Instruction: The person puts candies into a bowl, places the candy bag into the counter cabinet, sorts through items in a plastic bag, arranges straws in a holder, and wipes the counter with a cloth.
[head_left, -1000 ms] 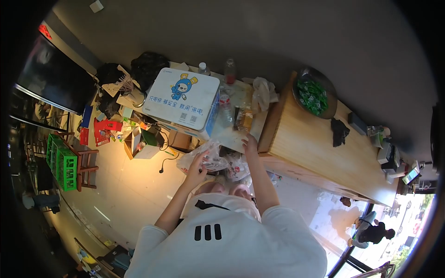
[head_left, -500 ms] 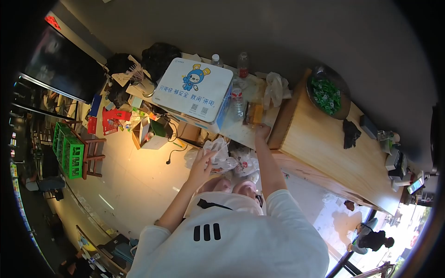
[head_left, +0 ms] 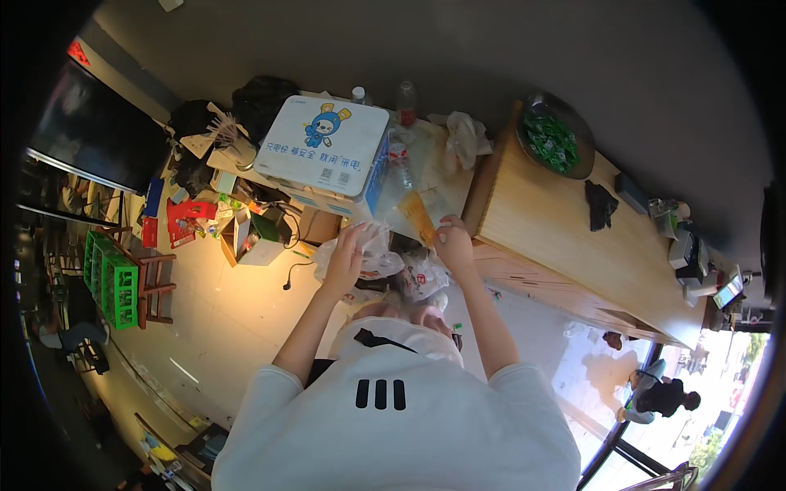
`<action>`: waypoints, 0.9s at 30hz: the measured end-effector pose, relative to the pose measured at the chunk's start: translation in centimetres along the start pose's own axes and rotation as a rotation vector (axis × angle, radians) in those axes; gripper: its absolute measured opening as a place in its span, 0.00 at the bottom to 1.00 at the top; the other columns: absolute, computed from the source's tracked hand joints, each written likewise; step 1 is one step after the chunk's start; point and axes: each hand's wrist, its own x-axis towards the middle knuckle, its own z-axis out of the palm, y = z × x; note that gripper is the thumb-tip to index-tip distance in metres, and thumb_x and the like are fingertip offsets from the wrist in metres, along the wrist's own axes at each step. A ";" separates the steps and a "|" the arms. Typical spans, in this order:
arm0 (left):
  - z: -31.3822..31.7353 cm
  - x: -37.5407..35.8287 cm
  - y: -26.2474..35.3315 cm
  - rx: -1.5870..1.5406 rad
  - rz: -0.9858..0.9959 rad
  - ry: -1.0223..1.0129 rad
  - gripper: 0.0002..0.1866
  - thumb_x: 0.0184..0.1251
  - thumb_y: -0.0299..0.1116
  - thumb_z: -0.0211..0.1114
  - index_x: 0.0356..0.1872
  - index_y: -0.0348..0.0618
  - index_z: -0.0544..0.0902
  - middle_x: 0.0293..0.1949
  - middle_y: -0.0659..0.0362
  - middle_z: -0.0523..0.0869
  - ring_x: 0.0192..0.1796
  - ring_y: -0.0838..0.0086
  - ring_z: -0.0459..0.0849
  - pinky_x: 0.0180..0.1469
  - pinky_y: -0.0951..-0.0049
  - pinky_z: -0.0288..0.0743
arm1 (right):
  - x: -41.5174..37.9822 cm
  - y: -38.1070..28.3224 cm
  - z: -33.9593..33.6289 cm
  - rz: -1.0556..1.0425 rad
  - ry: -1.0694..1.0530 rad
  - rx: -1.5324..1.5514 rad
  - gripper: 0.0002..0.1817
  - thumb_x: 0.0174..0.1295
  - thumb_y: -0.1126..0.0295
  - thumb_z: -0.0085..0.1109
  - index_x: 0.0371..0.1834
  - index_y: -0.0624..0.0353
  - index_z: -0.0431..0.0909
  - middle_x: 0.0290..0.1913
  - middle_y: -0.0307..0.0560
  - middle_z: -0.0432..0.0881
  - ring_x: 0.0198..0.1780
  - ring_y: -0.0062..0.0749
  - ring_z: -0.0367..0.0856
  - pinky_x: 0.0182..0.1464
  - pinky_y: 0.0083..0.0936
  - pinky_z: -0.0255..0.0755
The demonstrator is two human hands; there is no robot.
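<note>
My right hand (head_left: pixel 452 240) grips one end of a flat amber-brown packet (head_left: pixel 418 214), which slants over the front of the small table (head_left: pixel 431 192). Lower and to the left, the fingers of my left hand (head_left: pixel 347 248) are closed at the edge of a white translucent plastic bag (head_left: pixel 378 252). A second plastic bag with red print (head_left: pixel 423 278) hangs beside it, below my right hand. Just beyond the packet lies a clear bottle with a red label (head_left: pixel 399 164). A white box with a blue cartoon figure (head_left: pixel 326 147) stands behind my left hand.
To the right is a wooden counter (head_left: pixel 565 237) bearing a bowl of green-wrapped pieces (head_left: pixel 550 141) and a black crumpled bag (head_left: pixel 602 204). An open carton (head_left: pixel 255 237) and a green crate (head_left: pixel 111 278) stand at the left. A person (head_left: pixel 659 394) is outside the glass.
My right hand has drawn the amber packet off the tabletop, back toward me and slightly left. My left hand has moved a little forward, at the white plastic bag. The view has shifted slightly.
</note>
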 end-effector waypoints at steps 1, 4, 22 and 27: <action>0.1 0.2 -0.1 0.029 0.039 0.009 0.25 0.60 0.18 0.46 0.61 0.41 0.67 0.57 0.45 0.67 0.55 0.55 0.72 0.55 0.68 0.66 | -0.5 -0.9 -1.3 -0.050 -0.070 -0.068 0.05 0.47 0.74 0.58 0.21 0.64 0.81 0.46 0.51 0.78 0.47 0.47 0.77 0.48 0.35 0.72; 0.3 1.0 0.4 0.048 0.134 0.028 0.24 0.59 0.18 0.46 0.60 0.39 0.68 0.57 0.45 0.69 0.57 0.55 0.71 0.57 0.67 0.64 | -1.6 -3.0 -3.4 -0.195 -0.176 -0.141 0.05 0.47 0.75 0.57 0.20 0.63 0.81 0.47 0.48 0.78 0.47 0.44 0.77 0.47 0.34 0.74; 2.2 -0.9 5.1 -0.349 0.149 -0.232 0.20 0.65 0.27 0.44 0.58 0.37 0.71 0.56 0.51 0.71 0.62 0.62 0.66 0.66 0.68 0.55 | -3.4 -4.3 3.0 -0.218 -0.042 0.232 0.05 0.46 0.77 0.58 0.24 0.67 0.81 0.36 0.53 0.77 0.35 0.49 0.78 0.38 0.35 0.73; 4.1 -0.2 5.4 -0.579 0.062 -0.247 0.20 0.67 0.31 0.45 0.59 0.39 0.71 0.47 0.61 0.71 0.34 0.80 0.65 0.37 0.82 0.61 | -2.8 -3.6 4.1 0.019 -0.055 0.401 0.07 0.45 0.74 0.62 0.25 0.68 0.81 0.33 0.55 0.78 0.32 0.46 0.77 0.36 0.32 0.72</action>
